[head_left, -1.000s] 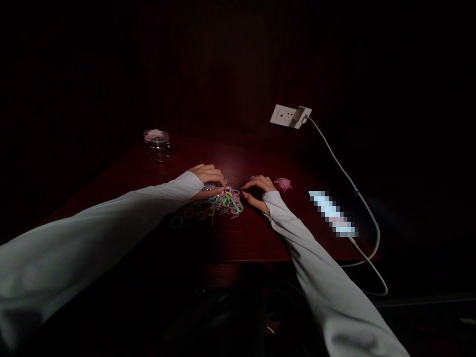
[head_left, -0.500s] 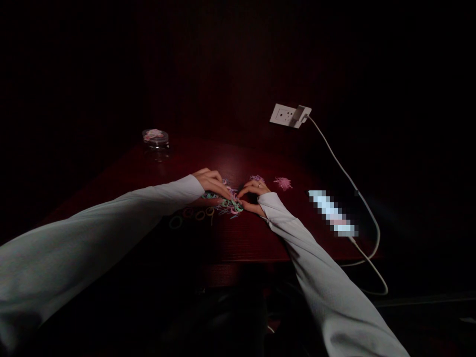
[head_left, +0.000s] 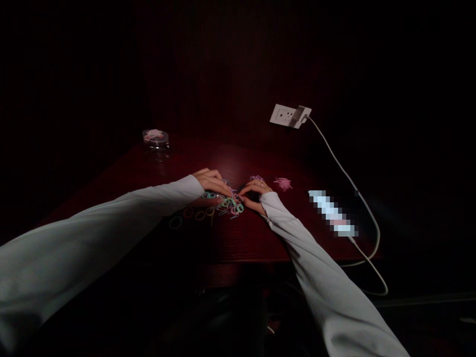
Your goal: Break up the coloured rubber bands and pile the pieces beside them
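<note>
A loose pile of small, colourful elastic hair ties lies on the dark red table between my hands. My left hand reaches over the pile from the left, its fingers stretched out and the thumb apart beneath them. On the right edge of the pile, my right hand has its thumb and index finger brought together in a pinch; whatever is between the tips is too small to make out. Beyond that hand sits a purple bunch of ties, partly hidden by it. A separate pink bunch lies further right.
Several larger ties, including a yellowish ring, lie in front of my left forearm. A clear lidded jar stands at the back left. To the right, a phone is joined by a white cable to a wall socket.
The ties at the near right of the pile have shifted slightly, and a green ring now shows more plainly there. Both hands stay almost in place, with small finger movements.
</note>
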`<state>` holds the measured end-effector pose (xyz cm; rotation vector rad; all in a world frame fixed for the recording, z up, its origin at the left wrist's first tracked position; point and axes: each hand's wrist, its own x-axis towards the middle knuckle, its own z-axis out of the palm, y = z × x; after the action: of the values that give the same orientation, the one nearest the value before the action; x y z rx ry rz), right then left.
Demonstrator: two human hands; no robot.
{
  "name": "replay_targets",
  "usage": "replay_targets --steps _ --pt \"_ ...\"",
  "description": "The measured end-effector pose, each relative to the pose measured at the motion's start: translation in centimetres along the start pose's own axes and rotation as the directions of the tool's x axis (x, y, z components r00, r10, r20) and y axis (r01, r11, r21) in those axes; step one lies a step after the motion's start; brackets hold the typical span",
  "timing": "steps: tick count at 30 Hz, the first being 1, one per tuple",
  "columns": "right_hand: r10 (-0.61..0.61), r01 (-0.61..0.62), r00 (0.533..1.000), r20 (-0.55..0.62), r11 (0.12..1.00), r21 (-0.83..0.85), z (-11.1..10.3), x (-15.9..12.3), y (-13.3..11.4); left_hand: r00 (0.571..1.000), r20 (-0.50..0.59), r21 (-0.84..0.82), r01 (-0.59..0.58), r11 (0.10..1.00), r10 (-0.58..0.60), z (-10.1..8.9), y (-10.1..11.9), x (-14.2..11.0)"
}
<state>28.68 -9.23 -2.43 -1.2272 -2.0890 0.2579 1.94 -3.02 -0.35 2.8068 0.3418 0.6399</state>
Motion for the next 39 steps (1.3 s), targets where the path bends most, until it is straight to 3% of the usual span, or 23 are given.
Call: replay_targets --steps 8,13,17,21,27,39 --pt "0.008 -0.007 0.999 -0.034 1.000 0.026 -0.7 -0.2 -1.0 0.999 0.001 0.005 0.036 0.999 -0.036 0.1 -0.3 0.1" --pt "0.036 -0.034 0.993 -0.109 0.999 0.029 -0.1 0.1 -0.1 0.999 -0.005 0.021 0.038 0.999 -0.038 0.2 -0.3 0.0" --pt "0.159 -0.179 0.954 -0.255 0.982 -0.055 -0.3 0.4 1.3 0.998 -0.018 0.025 0.054 0.998 -0.053 0.1 0.0 0.1" --pt "0.316 -0.402 0.868 -0.383 0.900 -0.167 -1.7 0.2 2.1 0.997 -0.042 0.051 0.061 0.997 -0.059 0.0 0.3 0.2" --pt "0.469 -0.563 0.811 -0.350 0.789 -0.246 -2.4 -0.3 1.7 0.994 -0.094 0.118 0.075 0.990 -0.064 -0.2 0.0 0.1" --pt "0.471 -0.565 0.810 -0.350 0.787 -0.248 -2.1 -0.1 1.1 0.966 -0.209 0.144 0.187 0.972 -0.154 -0.4 -0.2 0.0"
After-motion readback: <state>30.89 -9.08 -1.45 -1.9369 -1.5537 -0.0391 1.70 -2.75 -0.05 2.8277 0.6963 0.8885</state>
